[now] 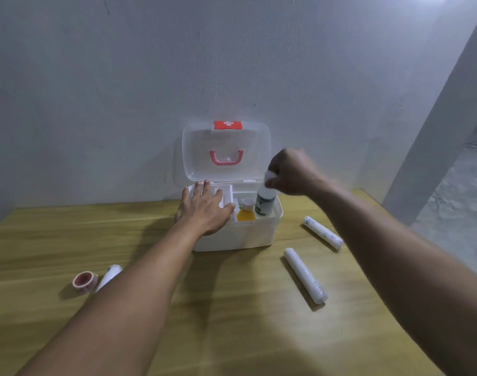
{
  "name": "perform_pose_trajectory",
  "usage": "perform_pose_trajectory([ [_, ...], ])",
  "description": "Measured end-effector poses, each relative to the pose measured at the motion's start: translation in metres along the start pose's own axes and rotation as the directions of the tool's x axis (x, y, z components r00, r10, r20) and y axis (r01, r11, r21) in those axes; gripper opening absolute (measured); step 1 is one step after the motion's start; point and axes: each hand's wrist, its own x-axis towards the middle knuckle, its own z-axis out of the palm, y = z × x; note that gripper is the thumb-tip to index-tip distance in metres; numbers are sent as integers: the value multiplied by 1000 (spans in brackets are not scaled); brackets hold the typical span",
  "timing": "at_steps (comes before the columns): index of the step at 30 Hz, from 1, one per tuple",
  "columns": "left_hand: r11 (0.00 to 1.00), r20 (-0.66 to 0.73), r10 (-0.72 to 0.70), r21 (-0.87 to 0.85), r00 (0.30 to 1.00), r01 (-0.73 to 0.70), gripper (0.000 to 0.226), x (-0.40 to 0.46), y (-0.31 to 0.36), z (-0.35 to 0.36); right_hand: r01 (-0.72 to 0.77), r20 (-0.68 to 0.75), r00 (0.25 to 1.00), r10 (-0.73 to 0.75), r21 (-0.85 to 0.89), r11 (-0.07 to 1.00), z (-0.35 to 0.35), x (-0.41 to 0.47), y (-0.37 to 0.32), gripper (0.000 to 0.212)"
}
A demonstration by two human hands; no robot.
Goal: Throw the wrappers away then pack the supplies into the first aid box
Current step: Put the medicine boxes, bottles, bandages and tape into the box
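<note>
Hands: right hand grips a clear cylindrical bottle — left hand flat, fingers spread, on the plastic box.

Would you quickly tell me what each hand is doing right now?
Left hand: open, flat on the tray in the first aid box, holding nothing.
Right hand: closed on the top of the clear bottle.

Wall: plain pale grey plaster, lightly scuffed. Worktop: yellowish wood grain, set against it. White pillar at right; rough grey floor beyond.
</note>
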Motion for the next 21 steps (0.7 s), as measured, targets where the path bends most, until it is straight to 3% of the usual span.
perform_pose_trajectory([
  [7, 1000, 1, 3, 14, 1000, -3, 66, 0, 1, -1, -11, 109, 994, 17, -49, 999, 43, 10, 13, 12],
  [11, 1000, -3, 3, 18, 1000, -3, 66, 0, 0, 0, 0, 158, 987, 5, -35, 999, 31, 8, 15, 30],
  [16, 1000, -2, -3, 16, 1000, 3, 66, 0, 1, 0, -235, 27, 972, 235, -5, 972, 30, 6, 57, 20],
  [19, 1000, 3, -6, 24, 1000, 6, 66, 1, 1, 0, -291, 220, 912, 345, -246, 925, 49, -18, 83, 29],
  [21, 1000, 2, -5, 31, 1000, 5, 66, 1, 1, 0, -214, 352, 874, 334, -339, 916, 58, -38, 86, 40],
])
